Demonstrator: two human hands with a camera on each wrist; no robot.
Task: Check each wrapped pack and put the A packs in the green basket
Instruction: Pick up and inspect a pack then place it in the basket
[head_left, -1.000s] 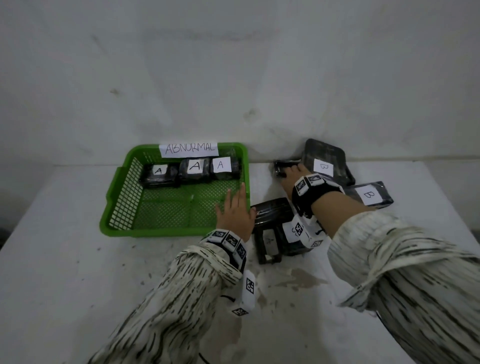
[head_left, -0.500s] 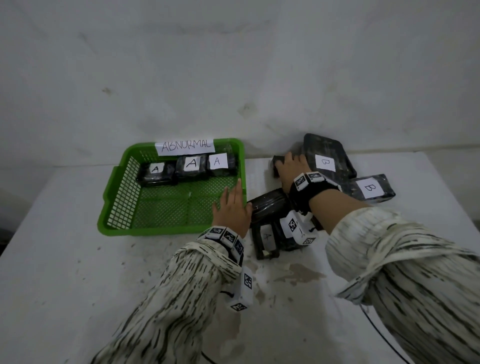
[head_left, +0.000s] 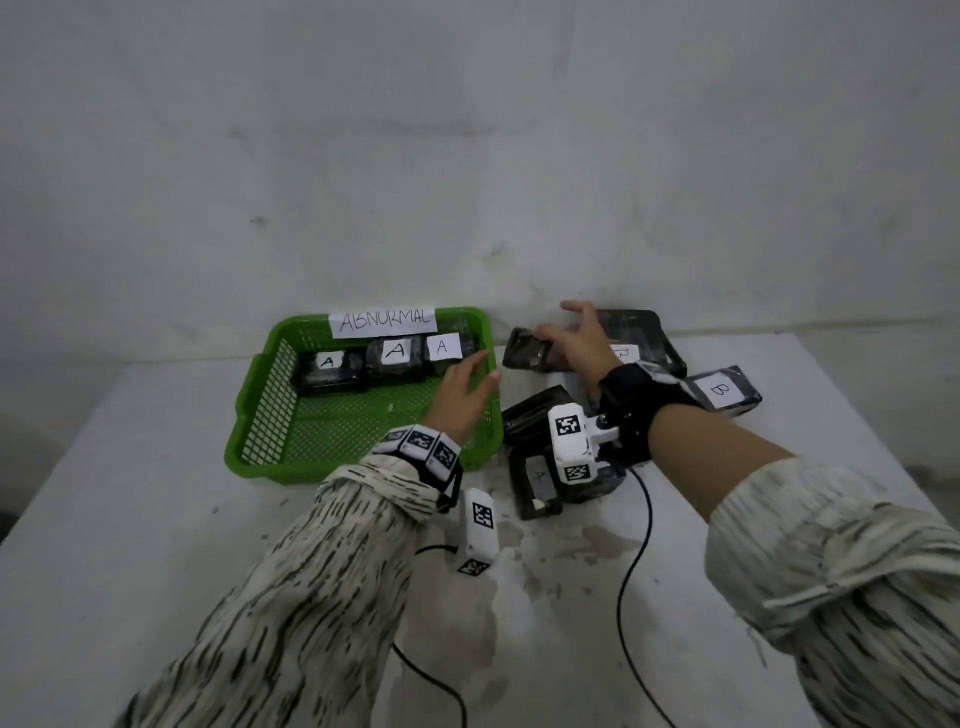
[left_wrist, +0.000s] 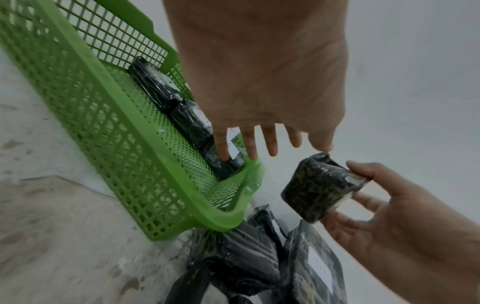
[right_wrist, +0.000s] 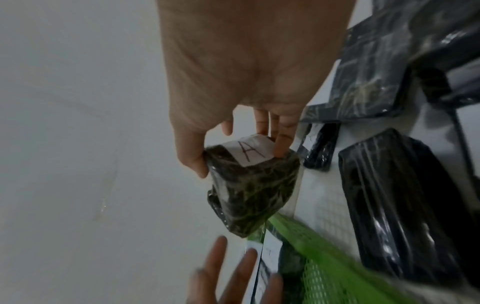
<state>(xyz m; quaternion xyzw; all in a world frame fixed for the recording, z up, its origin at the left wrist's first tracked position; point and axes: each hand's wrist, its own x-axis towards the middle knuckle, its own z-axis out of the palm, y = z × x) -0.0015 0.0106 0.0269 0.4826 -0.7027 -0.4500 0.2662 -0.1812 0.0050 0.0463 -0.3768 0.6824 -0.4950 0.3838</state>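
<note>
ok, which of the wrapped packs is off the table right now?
The small A-labelled pack, held in the right hand just right of the green basket. The others lie on the table or in the basket.

Stained white table (head_left: 156, 545), bare wall (head_left: 467, 156)

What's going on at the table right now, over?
Right hand grips an A pack beside the green basket. Left hand open above basket. Three A packs inside already. Nothing blocking.

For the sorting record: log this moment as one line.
right hand: grips A pack | left hand: open over green basket | basket: three A packs | table: B pack
</note>
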